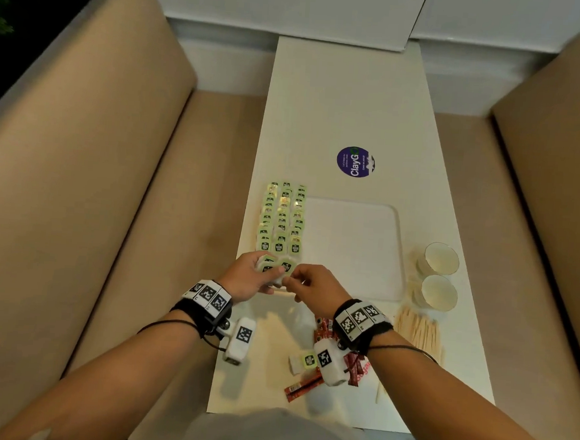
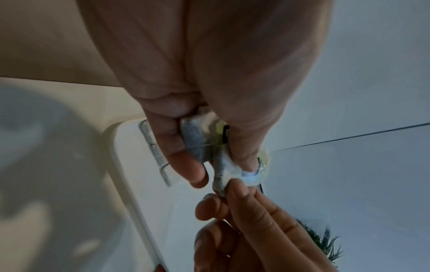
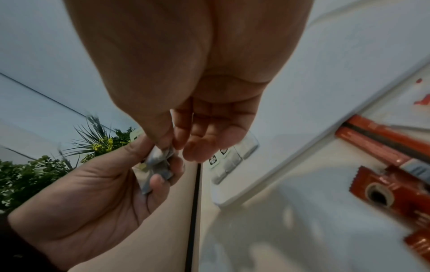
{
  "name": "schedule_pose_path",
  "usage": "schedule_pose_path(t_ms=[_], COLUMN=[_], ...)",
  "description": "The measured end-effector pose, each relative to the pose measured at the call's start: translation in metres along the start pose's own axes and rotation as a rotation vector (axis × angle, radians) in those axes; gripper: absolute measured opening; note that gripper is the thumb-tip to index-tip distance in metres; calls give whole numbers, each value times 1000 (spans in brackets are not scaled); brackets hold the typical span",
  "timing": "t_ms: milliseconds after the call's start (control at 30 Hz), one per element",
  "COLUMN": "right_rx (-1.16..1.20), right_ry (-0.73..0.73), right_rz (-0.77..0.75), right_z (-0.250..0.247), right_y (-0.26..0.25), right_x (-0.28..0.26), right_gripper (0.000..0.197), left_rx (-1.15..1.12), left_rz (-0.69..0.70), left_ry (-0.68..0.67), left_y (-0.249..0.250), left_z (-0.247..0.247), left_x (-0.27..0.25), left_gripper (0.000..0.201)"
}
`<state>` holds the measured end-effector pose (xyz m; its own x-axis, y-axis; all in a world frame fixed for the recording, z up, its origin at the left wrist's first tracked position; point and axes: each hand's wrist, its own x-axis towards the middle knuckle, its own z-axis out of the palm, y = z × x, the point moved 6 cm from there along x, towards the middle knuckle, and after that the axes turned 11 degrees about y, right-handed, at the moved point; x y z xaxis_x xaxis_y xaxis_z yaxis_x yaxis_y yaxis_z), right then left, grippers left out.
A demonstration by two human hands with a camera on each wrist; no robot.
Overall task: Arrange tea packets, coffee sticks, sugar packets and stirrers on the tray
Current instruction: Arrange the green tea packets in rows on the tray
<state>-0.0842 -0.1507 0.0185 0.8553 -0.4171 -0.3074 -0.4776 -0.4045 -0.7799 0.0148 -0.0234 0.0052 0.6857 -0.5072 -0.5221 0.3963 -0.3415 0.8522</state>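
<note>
Pale green tea packets [image 1: 281,219] lie in three columns along the left side of the white tray [image 1: 355,252]. At the tray's near left corner my left hand [image 1: 271,274] grips a small stack of tea packets [image 1: 273,266]. My right hand [image 1: 289,281] pinches the edge of one packet of that stack between thumb and fingertips [image 2: 235,185]. The held tea packets [image 3: 160,162] sit in my left palm, with my right hand [image 3: 172,147] closing on them from above. Red coffee sticks [image 1: 322,328] and wooden stirrers [image 1: 418,332] lie on the table near me.
Two paper cups [image 1: 440,275] stand right of the tray. One loose tea packet [image 1: 308,360] and more red coffee sticks [image 1: 302,387] lie by the table's near edge. A round purple sticker [image 1: 356,161] is beyond the tray. Beige benches flank the narrow table.
</note>
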Motion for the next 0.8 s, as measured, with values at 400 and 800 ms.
schedule_pose_path(t_ms=[400, 800], right_rx=[7, -124], right_ry=[15, 1], right_rz=[126, 287], right_z=[34, 68], right_y=[7, 19], right_x=[37, 77], right_gripper=[23, 32], left_rx=[-3, -73], left_rz=[-110, -266], left_ry=[80, 200], left_y=[-33, -61], left_z=[-32, -67], left_x=[36, 59], left_gripper=[11, 27])
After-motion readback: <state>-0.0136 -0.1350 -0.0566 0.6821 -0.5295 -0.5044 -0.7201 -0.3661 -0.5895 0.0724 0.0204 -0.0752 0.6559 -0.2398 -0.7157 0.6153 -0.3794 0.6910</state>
